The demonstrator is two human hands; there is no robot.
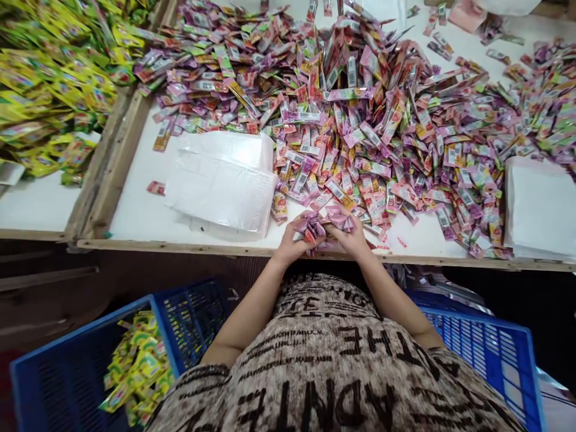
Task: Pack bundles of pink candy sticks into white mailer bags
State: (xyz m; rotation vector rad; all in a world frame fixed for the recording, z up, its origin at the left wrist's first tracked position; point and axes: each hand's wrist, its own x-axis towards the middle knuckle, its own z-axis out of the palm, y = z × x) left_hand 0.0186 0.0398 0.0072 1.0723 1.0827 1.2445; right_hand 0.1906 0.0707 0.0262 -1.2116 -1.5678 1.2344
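Close to the table's front edge, my left hand (292, 243) is closed around several pink and purple sachets (310, 225). Right beside it, my right hand (353, 237) grips more sachets (341, 218) of the same kind. The two hands nearly meet, and their bunches almost touch. Just beyond them spreads a large heap of slim printed sachets (333, 150) in pink, purple, orange and green, many showing barcodes. A stack of clear plastic bags (220, 180) lies left of my hands.
A wooden divider (119, 150) separates a pile of yellow-green packets (49, 84) on the left. Another white stack (540, 207) lies at the right. Below the table stand a blue crate (85, 342) with yellow-green packs (139, 369) and another blue crate (490, 354).
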